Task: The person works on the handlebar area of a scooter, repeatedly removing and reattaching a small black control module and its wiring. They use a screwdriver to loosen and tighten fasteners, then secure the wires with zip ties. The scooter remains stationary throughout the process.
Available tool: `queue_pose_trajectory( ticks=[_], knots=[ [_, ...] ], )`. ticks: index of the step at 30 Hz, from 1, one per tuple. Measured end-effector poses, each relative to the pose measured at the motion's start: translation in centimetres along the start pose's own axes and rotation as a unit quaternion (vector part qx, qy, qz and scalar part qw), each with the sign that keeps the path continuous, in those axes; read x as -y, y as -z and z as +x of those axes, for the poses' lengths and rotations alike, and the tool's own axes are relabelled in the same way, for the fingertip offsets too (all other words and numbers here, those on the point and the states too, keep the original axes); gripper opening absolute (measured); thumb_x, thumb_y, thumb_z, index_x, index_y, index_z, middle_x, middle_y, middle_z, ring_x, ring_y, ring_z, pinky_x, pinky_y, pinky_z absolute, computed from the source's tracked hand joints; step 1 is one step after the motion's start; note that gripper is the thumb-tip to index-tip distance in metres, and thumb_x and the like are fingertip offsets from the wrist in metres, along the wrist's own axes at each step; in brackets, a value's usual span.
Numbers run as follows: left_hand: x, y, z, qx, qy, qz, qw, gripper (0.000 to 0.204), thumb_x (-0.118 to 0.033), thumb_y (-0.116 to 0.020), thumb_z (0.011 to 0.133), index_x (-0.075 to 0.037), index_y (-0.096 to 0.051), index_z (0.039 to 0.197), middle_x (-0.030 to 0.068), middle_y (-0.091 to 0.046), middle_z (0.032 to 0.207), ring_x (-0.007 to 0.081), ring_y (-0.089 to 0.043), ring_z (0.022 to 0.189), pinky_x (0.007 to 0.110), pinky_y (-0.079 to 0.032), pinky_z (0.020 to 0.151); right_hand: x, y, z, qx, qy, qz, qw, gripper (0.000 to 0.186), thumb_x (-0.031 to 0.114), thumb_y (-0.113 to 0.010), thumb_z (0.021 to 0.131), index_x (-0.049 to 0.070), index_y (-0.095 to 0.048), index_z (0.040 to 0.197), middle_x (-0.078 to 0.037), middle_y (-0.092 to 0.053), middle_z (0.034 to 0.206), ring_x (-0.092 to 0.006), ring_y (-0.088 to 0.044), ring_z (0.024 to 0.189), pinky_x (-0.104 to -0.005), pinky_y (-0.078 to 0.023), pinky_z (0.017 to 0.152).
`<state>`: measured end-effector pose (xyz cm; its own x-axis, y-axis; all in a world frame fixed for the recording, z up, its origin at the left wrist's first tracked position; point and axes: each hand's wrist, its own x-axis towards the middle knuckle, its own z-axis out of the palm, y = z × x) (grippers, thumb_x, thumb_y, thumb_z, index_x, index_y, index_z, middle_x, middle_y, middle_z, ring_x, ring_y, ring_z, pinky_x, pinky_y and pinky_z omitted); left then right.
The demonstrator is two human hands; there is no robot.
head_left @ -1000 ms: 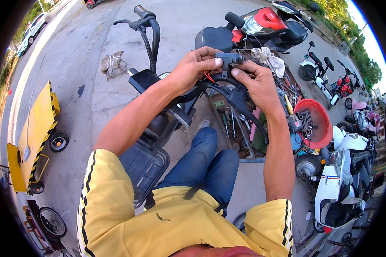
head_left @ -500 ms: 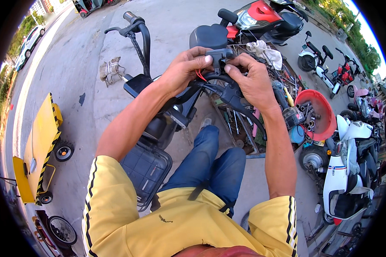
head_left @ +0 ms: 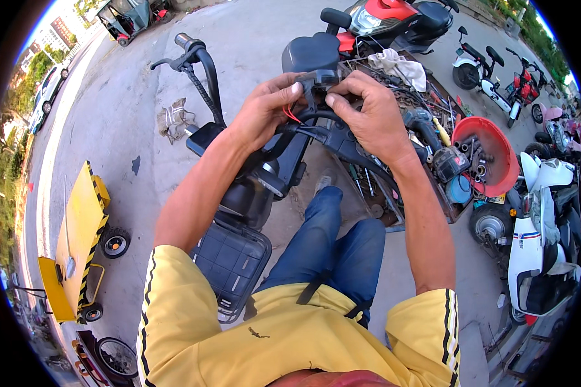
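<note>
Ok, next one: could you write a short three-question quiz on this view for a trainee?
1. True or false: the red bowl stands to the left of the person's legs.
2. What colour are the wires by the left hand? a) green b) red c) white
3. What is between the left hand and the right hand?

Key: 1. False, it stands to their right. 2. b. 3. A black part, at the handlebar.

Grey pavement is lit by daylight; trees are seen at upper right, buildings at upper left.
</note>
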<state>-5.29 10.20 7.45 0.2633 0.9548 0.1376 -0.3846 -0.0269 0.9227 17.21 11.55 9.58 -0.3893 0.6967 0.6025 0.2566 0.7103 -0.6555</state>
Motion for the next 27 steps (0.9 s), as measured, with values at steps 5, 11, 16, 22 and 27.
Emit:
queue_pose_trajectory(
  ticks=[5,11,16,22,27],
  knots=[
    [0.0,0.7,0.1,0.032,-0.001,0.013,0.999,0.051,-0.027,-0.065,0.102,0.004,-0.053,0.141,0.0098,-0.068,0.118,0.0165,-0.064,0.110,0.029,-0.050,0.100,0.5,-0.1,-0.1,-0.011,-0.006,-0.016,1.000,0.014,0.015,-0.073,0.090,0.002,-0.075,0.094,-0.009,-0.064,0.088,-0.0268,-0.063,0.082,-0.0381,-0.050,0.072],
    [0.2,1.0,0.3,0.040,-0.002,-0.001,0.999,0.053,-0.026,-0.069,0.099,0.002,-0.054,0.141,0.0103,-0.068,0.119,0.0178,-0.065,0.113,0.031,-0.050,0.101,0.5,0.1,-0.2,-0.013,-0.018,-0.026,0.999,0.015,0.017,-0.073,0.090,0.002,-0.075,0.094,-0.010,-0.064,0.088,-0.0283,-0.064,0.085,-0.0400,-0.050,0.074],
    [0.1,0.9,0.1,0.028,-0.011,-0.021,0.999,0.058,-0.021,-0.074,0.095,0.005,-0.052,0.142,0.0135,-0.068,0.124,0.0204,-0.066,0.116,0.034,-0.053,0.104,0.6,-0.1,-0.3,-0.019,-0.021,-0.011,1.000,0.017,0.019,-0.075,0.089,0.002,-0.075,0.094,-0.010,-0.065,0.088,-0.0286,-0.065,0.082,-0.0410,-0.051,0.073],
    [-0.2,1.0,-0.1,0.044,-0.003,-0.028,0.999,0.056,-0.021,-0.073,0.096,0.003,-0.053,0.142,0.0129,-0.069,0.125,0.0205,-0.067,0.116,0.034,-0.054,0.103,0.9,0.1,-0.1,-0.014,-0.027,-0.013,0.999,0.023,0.022,-0.080,0.084,0.002,-0.074,0.093,-0.011,-0.066,0.087,-0.0285,-0.067,0.079,-0.0408,-0.052,0.072],
    [-0.1,0.7,0.1,0.036,0.002,-0.030,0.999,0.054,-0.021,-0.073,0.096,0.002,-0.054,0.141,0.0127,-0.069,0.126,0.0205,-0.067,0.116,0.034,-0.055,0.102,0.6,0.1,-0.2,-0.016,-0.020,-0.017,1.000,0.023,0.022,-0.080,0.083,0.002,-0.074,0.092,-0.010,-0.065,0.086,-0.0282,-0.066,0.080,-0.0402,-0.052,0.072]
  ],
)
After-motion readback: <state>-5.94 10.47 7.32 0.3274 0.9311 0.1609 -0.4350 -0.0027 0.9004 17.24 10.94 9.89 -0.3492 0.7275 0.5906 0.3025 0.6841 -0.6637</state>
